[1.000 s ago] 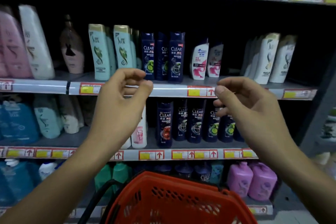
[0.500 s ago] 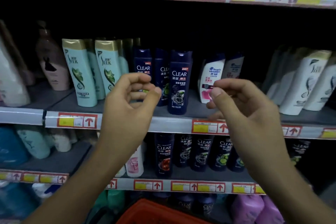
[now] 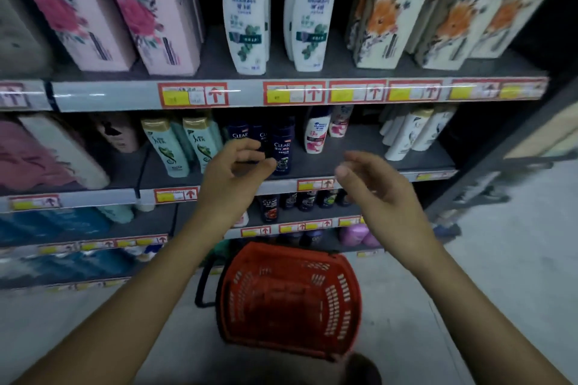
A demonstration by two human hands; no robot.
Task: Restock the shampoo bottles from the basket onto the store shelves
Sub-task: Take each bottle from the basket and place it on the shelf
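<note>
My left hand (image 3: 233, 173) and my right hand (image 3: 373, 189) hang in front of the shelves with fingers loosely curled, holding nothing. Just behind the left fingertips stand dark blue CLEAR shampoo bottles (image 3: 281, 150) on the middle shelf (image 3: 359, 162). The red plastic basket (image 3: 339, 297) sits on the floor below my hands; I see no bottles inside it. More dark CLEAR bottles (image 3: 270, 206) stand one shelf lower.
White Head & Shoulders bottles (image 3: 247, 15) and large pink (image 3: 140, 9) and cream refill packs (image 3: 384, 9) fill the top shelf. Teal bottles (image 3: 165, 147) stand left of the CLEAR row, white ones (image 3: 413, 134) at the right. Grey floor (image 3: 500, 259) lies to the right.
The view has pulled back and tilted, so the top shelf and the whole basket on the floor now show. Both hands stay raised, loosely curled and holding nothing.
</note>
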